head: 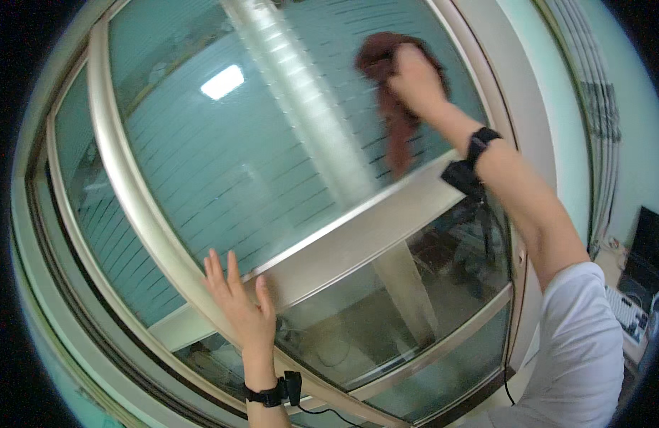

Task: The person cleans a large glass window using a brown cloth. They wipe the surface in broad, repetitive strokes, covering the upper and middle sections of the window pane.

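Observation:
A dark red cloth (399, 144) lies bunched against the upper right of a large glass pane (217, 160), its lower end hanging down. My right hand (417, 80) grips it and presses it to the glass, slightly blurred. At the lower left of the pane, my left hand (241, 310) rests with fingers spread beside the door's metal frame (120, 155) and the wide crossbar (356, 230), holding nothing. Both wrists wear black straps with small dark devices. A bright light reflects in the glass.
Lower glass panels (350, 321) sit below the crossbar. Another framed glass panel (126, 257) stands at the left, with tracks beside it. Bundled cables (602, 117) run along the right wall. A white keyboard (626, 310) lies at the far right. Thin black cords trail from the wrist devices.

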A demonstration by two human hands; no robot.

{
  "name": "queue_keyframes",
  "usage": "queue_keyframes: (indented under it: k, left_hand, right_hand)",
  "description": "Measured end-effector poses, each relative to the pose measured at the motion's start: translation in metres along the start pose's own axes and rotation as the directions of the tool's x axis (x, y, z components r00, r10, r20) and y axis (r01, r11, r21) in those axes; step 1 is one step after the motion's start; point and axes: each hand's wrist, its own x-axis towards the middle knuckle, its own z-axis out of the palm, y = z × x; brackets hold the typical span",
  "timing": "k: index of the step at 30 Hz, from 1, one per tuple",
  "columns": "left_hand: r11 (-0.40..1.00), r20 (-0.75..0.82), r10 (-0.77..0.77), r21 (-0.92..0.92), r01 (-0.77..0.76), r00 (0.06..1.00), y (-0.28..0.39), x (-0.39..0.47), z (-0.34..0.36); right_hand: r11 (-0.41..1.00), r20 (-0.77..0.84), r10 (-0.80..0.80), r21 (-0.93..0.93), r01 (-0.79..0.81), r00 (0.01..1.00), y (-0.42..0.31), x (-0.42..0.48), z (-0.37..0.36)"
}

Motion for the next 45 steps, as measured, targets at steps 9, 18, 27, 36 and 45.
queue_keyframes:
  k: [9,18,27,36,45]
  left_hand:
    - [0.992,-0.159,-0.122,0.024,0.127,0.980,-0.026,0.025,0.002]
    - [0.982,-0.124,-0.113,-0.163,0.092,0.986,-0.044,0.016,-0.002]
    - [0.957,-0.101,-0.106,-0.281,0.074,0.989,-0.067,0.005,-0.021]
    - [0.972,-0.110,-0.097,-0.224,0.070,0.989,-0.083,-0.051,-0.056]
    - [0.951,-0.002,-0.240,-0.199,0.235,0.971,-0.107,-0.134,-0.069]
  right_hand:
    - [0.946,-0.136,0.091,-0.299,-0.129,0.987,0.083,0.016,-0.004]
    - [0.992,-0.102,-0.112,-0.075,0.105,0.988,-0.080,0.059,0.053]
    - [0.703,0.037,-0.653,0.401,0.587,0.757,-0.297,-0.016,0.111]
    - [0.629,-0.066,-0.644,0.520,0.577,0.762,-0.379,-0.002,0.147]
    - [0.719,0.432,-0.666,0.590,0.369,0.608,-0.373,-0.183,0.107]
